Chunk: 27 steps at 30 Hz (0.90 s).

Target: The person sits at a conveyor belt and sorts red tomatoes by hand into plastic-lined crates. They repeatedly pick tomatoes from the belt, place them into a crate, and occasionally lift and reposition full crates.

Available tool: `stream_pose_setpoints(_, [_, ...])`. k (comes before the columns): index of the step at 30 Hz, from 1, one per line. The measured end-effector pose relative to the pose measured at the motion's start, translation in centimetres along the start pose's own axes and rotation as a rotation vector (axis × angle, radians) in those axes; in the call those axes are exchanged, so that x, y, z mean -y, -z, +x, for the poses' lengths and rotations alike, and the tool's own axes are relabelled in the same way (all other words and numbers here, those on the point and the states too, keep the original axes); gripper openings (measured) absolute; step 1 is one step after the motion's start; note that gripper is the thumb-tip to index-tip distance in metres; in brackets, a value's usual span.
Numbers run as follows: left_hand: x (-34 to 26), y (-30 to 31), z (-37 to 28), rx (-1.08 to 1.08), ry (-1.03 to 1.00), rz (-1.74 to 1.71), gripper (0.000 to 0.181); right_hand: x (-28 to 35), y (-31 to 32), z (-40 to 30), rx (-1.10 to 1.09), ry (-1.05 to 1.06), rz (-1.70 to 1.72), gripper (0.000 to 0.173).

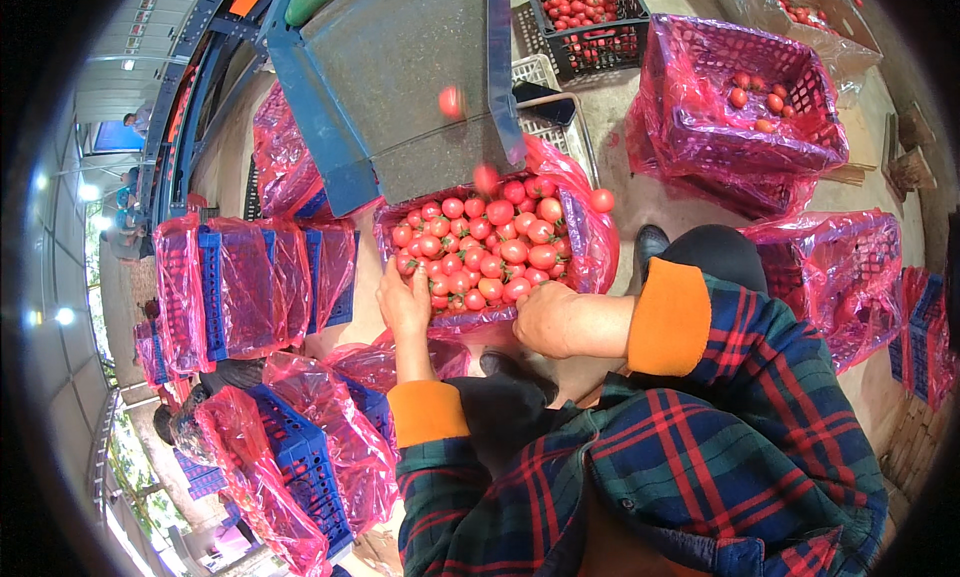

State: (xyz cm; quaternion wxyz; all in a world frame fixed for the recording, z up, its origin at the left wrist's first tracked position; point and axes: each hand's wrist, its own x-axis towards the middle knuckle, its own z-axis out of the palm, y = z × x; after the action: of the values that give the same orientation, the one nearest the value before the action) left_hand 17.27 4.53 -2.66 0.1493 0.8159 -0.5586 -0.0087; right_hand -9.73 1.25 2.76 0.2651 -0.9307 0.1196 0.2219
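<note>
Before me a plastic crate lined with pink film (592, 239) is heaped with red tomatoes (480, 254). My left hand (406, 299) is at the crate's near left corner, its thumb against the tomatoes at the edge. At the near right edge rests my right hand (546, 318), fingers curled and partly hidden against the rim and the tomatoes. Whether either hand grips the rim, the film or a tomato cannot be seen. Over the crate's far side slopes a chute (427, 74) with blue metal sides. One blurred tomato (451, 101) is on the chute and another (486, 179) is at its lower end.
A black crate of tomatoes (592, 33) stands at the back. To the right are a film-lined crate (739, 149) with several tomatoes and another lined crate (832, 277). Blue crates in pink film (255, 284) stand at left. A phone (544, 103) lies on a pale crate. People are far left.
</note>
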Motion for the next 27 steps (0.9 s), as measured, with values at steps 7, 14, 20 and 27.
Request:
stream_pose_setpoints(7, [-4.0,0.7,-2.7,-0.225,-0.24,-0.057,0.045,-0.3,0.1,-0.2,0.012,-0.023,0.019,0.03])
stream_pose_setpoints(14, [-7.9,1.0,-4.0,0.035,-0.42,-0.184,0.04,-0.2,0.4,-0.1,0.026,-0.002,0.014,0.031])
stream_pose_setpoints(20, [-7.2,0.7,-3.9,0.12,-0.399,-0.198,0.048,-0.4,-0.2,0.2,0.01,-0.02,0.012,0.033])
stream_pose_setpoints(27, [-8.5,0.7,-2.9,-0.166,-0.263,-0.379,0.038,-0.5,0.3,0.0,0.031,-0.01,0.019,0.031])
